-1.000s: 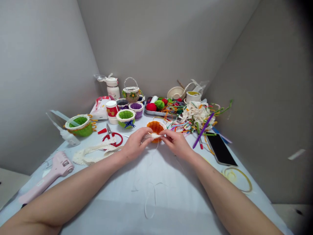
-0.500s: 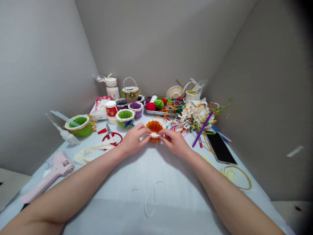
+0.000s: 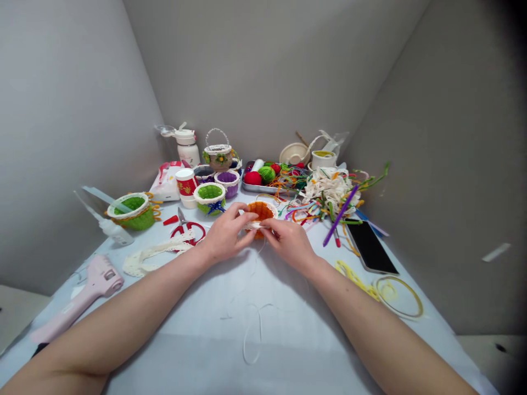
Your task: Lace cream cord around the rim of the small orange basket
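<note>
An orange woven basket with a white trim along its rim stands mid-table between my hands. My left hand pinches the white trim at the near left of the rim, fingers closed. On the near right, my right hand grips the same rim between thumb and fingers. A thin white thread hangs from the basket's near side and lies in a loop on the table. Part of the basket's front is hidden by my fingers.
Left lie red-handled scissors, lace ribbon, a pink glue gun and a green basket. Behind stand a smaller green basket and a yarn tray. A phone and yellow yarn lie right.
My right hand's fingers have shifted slightly left along the rim, and my left fingers have lifted and spread a little over it. The basket stays in nearly the same place.
</note>
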